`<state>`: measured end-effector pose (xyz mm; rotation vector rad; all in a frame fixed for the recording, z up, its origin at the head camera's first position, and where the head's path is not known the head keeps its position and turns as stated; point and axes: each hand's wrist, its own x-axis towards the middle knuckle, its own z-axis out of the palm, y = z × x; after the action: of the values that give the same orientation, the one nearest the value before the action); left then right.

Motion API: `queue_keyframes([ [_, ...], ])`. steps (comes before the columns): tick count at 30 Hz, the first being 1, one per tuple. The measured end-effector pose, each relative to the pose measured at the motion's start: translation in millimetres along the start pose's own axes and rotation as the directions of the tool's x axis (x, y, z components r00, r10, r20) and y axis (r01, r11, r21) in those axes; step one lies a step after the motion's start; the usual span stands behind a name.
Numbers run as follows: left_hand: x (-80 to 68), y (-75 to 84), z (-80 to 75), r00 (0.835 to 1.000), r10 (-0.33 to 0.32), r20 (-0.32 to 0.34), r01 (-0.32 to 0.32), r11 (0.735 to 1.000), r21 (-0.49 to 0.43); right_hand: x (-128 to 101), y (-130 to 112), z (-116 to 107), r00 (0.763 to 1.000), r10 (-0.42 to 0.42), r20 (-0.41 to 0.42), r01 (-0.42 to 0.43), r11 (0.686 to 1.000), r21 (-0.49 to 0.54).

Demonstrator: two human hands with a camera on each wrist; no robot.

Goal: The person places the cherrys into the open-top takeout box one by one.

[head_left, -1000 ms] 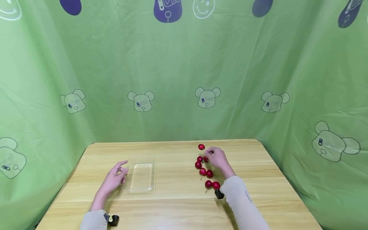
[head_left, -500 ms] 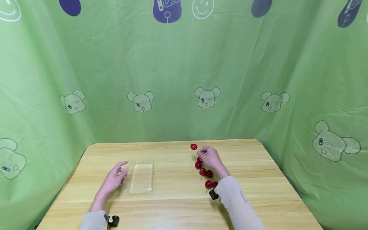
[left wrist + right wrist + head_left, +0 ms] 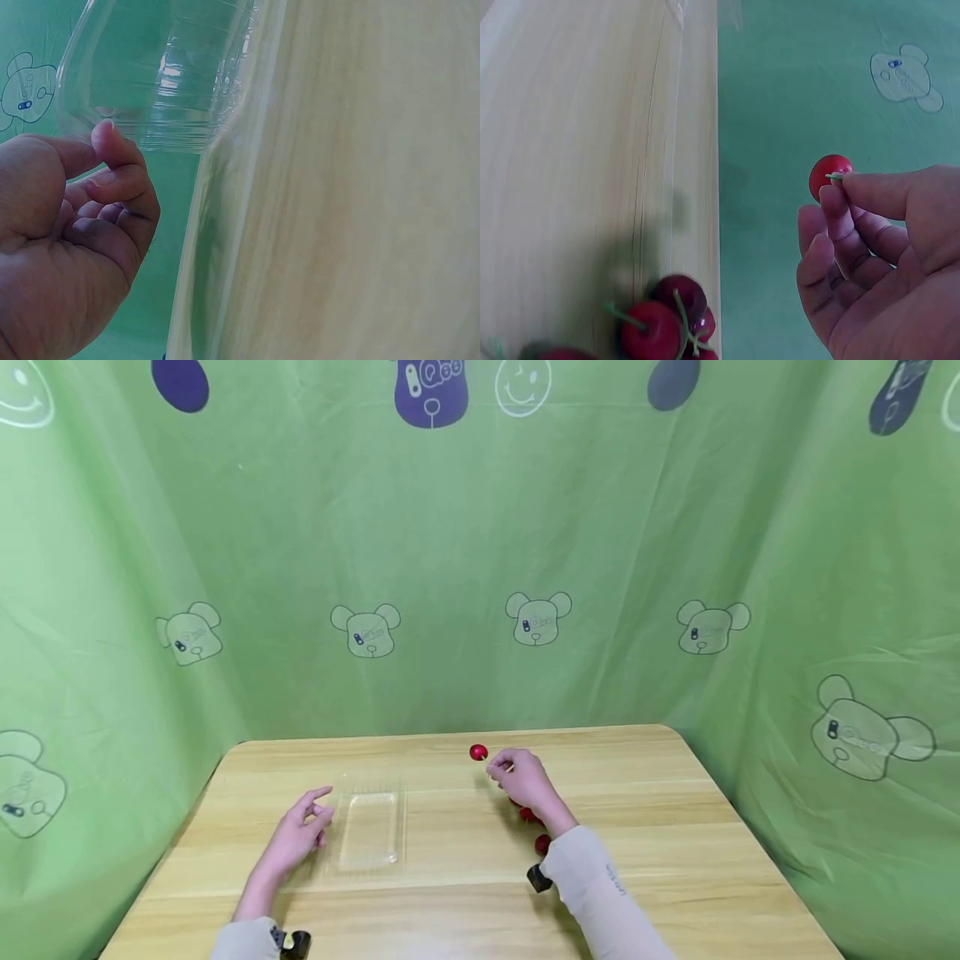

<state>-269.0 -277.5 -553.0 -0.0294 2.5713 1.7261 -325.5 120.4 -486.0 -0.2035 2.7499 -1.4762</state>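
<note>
Right hand pinches 1 cherry by its stem, now lifted off the pile and carried left toward the clear tray. Left hand unchanged: relaxed, empty, beside tray.

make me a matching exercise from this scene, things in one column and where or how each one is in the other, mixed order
Things:
1. lifted cherry
2. clear tray
3. left hand
4. pile of cherries

Places or states:
a. lying on the table under the right forearm
b. empty, near the middle of the table
c. pinched by its stem in the right hand
d. resting beside the tray, holding nothing

Pairs: 1-c, 2-b, 3-d, 4-a
</note>
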Motion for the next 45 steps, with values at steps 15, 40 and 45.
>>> queue_keyframes([
  [15, 1.1, -1.9, 1.5, 1.000, 0.008, 0.005, -0.008, 1.000, 0.003, -4.0, -19.2, 23.8, 0.998, -0.024, 0.064, 0.023, 1.000, 0.012],
  [40, 3.1, -4.7, 1.6, 1.000, 0.007, 0.009, -0.007, 1.000, -0.013, 2.8, -32.6, 59.4, 0.988, -0.086, 0.129, 0.084, 0.996, 0.022],
  [45, 3.4, -5.8, 1.0, 1.000, 0.009, 0.009, -0.008, 1.000, -0.020, 3.4, -36.0, 67.2, 0.984, -0.094, 0.150, 0.089, 0.995, 0.035],
])
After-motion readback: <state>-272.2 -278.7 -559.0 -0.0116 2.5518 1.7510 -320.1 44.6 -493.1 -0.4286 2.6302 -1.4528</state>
